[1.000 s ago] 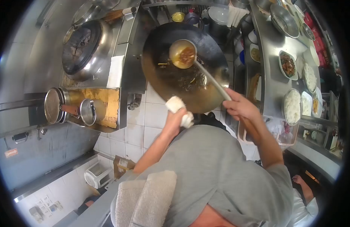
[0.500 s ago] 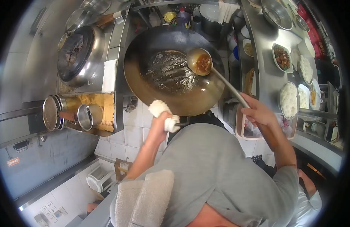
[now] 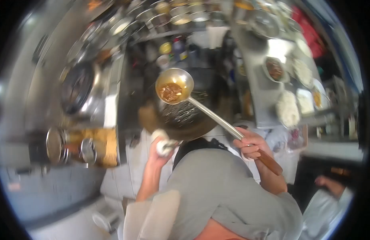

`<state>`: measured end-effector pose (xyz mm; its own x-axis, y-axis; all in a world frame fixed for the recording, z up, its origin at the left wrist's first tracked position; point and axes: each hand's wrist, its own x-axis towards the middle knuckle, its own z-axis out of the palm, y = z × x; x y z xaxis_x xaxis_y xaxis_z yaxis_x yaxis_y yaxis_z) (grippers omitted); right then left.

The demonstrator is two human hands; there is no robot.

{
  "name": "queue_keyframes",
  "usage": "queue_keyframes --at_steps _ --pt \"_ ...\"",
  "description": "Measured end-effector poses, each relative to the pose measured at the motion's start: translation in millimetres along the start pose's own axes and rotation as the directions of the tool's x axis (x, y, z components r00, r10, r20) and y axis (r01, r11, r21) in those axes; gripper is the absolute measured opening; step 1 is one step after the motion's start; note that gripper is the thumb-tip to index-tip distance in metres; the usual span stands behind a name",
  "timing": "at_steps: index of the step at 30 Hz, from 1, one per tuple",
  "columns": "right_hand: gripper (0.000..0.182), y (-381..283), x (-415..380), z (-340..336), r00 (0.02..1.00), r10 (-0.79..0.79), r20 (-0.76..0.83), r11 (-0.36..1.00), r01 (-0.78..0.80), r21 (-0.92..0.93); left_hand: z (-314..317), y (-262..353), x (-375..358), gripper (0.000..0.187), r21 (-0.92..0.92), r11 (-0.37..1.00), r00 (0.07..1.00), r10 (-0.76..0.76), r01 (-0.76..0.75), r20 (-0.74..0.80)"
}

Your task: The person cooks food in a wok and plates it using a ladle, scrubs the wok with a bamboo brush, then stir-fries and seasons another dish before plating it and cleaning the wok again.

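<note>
My right hand [image 3: 251, 143] is closed round the long handle of a metal ladle [image 3: 184, 74]. Its bowl, holding brown sauce with small pieces in it, is raised above the dark wok [image 3: 201, 130]. Wrapped round a white cloth [image 3: 165, 148], my left hand [image 3: 155, 154] is at the wok's near left edge, by its handle. Dark, glossy streaks of liquid show in the bottom of the wok. The picture is blurred by motion.
On the right counter [image 3: 259, 102] are a dish of brown food [image 3: 275, 70] and plates of white food [image 3: 287, 109]. Metal pots [image 3: 89, 150] stand at left. Several containers line the back. Another person's hand [image 3: 331, 186] shows at lower right.
The ladle has risen from low over the wok and shifted left, its wooden handle end now visible. The view has tilted up, showing the back containers. The other person's hand is more visible.
</note>
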<state>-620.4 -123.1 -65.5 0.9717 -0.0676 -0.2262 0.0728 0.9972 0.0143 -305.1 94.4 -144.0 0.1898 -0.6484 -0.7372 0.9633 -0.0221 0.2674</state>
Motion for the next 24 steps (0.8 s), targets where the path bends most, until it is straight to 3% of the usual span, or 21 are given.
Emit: queue_keyframes --at_steps 1,2,3,5,6,7,8,9,10,11,12,13,14,16,17,18,20,24 --pt "0.060 -4.2 -18.2 5.9 0.997 -0.073 0.000 0.995 0.073 -0.069 21.0 -1.4 -22.0 0.022 -0.032 0.994 0.981 0.100 -0.107 -0.168" --pt "0.062 -9.4 -35.7 12.7 0.989 -0.149 0.018 0.979 0.150 -0.138 -3.2 6.6 -18.9 0.021 -0.050 0.988 0.986 0.140 -0.145 -0.094" --pt "0.063 -10.7 -55.5 25.2 0.967 -0.253 -0.005 0.952 0.248 -0.181 9.8 20.2 -40.0 0.022 0.036 0.997 0.996 0.065 -0.063 -0.058" --pt "0.064 -11.5 -93.1 57.0 0.896 -0.441 -0.053 0.868 0.411 -0.278 12.7 44.1 -61.2 0.034 0.022 0.995 0.992 0.091 -0.093 0.083" --pt "0.064 -12.5 -110.7 63.0 0.843 -0.534 -0.062 0.801 0.481 -0.356 -1.6 57.7 -63.9 0.034 -0.019 0.997 0.993 0.080 -0.079 0.090" --pt "0.063 -13.4 -125.5 65.5 0.791 -0.608 -0.063 0.732 0.529 -0.429 12.4 62.6 -72.3 0.030 -0.288 0.955 0.981 0.123 -0.075 0.149" --pt "0.063 -14.5 -136.5 68.3 0.740 -0.670 -0.058 0.662 0.560 -0.498 12.7 75.8 -77.1 0.024 -0.317 0.938 0.972 0.192 -0.140 0.139" --pt "0.062 -15.2 -141.1 76.4 0.649 -0.751 -0.123 0.559 0.525 -0.641 25.4 85.6 -86.9 0.020 -0.258 0.939 0.955 0.267 -0.227 0.130" --pt "0.062 -13.5 -139.6 86.5 0.543 -0.821 -0.178 0.464 0.453 -0.761 23.1 101.6 -87.8 0.022 -0.305 0.927 0.926 0.297 -0.220 0.235" --pt "0.061 -12.5 -138.6 90.8 0.423 -0.880 -0.215 0.378 0.350 -0.857 21.1 119.4 -87.2 0.026 -0.311 0.913 0.913 0.341 -0.265 0.223" --pt "0.060 -17.1 -137.1 86.2 0.378 -0.897 -0.228 0.339 0.261 -0.904 23.1 137.2 -84.6 0.031 -0.317 0.896 0.899 0.385 -0.310 0.210" --pt "0.060 -24.3 -132.2 76.9 0.333 -0.912 -0.238 0.305 0.165 -0.938 29.9 155.5 -79.9 0.040 -0.269 0.857 0.872 0.479 -0.440 0.099" --pt "0.059 -31.7 -126.2 65.3 0.285 -0.928 -0.242 0.270 0.064 -0.961 27.5 176.8 -74.3 0.041 -0.202 0.883 0.856 0.463 -0.423 0.231" --pt "0.062 -41.7 -111.3 40.5 0.205 -0.949 -0.241 0.258 0.060 -0.964 -0.8 247.9 -40.6 0.051 -0.038 0.817 0.787 0.566 -0.575 0.245" --pt "0.063 -43.1 -101.9 35.1 0.158 -0.955 -0.249 0.257 0.034 -0.966 -8.3 275.4 -24.0 0.046 0.151 0.627 0.643 0.758 -0.764 0.111" --pt "0.064 -42.7 -92.4 32.9 0.112 -0.959 -0.261 0.263 0.006 -0.965 5.9 286.7 -22.8 0.044 0.155 0.619 0.624 0.781 -0.770 -0.015" --pt "0.067 -39.9 -70.9 40.0 0.064 -0.956 -0.285 0.285 -0.016 -0.958 -18.8 350.6 -1.8 0.036 0.205 0.555 0.567 0.824 -0.806 -0.001" --pt "0.066 -38.5 -25.1 53.5 -0.055 -0.959 -0.279 0.282 -0.056 -0.958 -45.6 440.2 55.0 0.034 0.417 0.344 0.359 0.932 -0.841 -0.044"
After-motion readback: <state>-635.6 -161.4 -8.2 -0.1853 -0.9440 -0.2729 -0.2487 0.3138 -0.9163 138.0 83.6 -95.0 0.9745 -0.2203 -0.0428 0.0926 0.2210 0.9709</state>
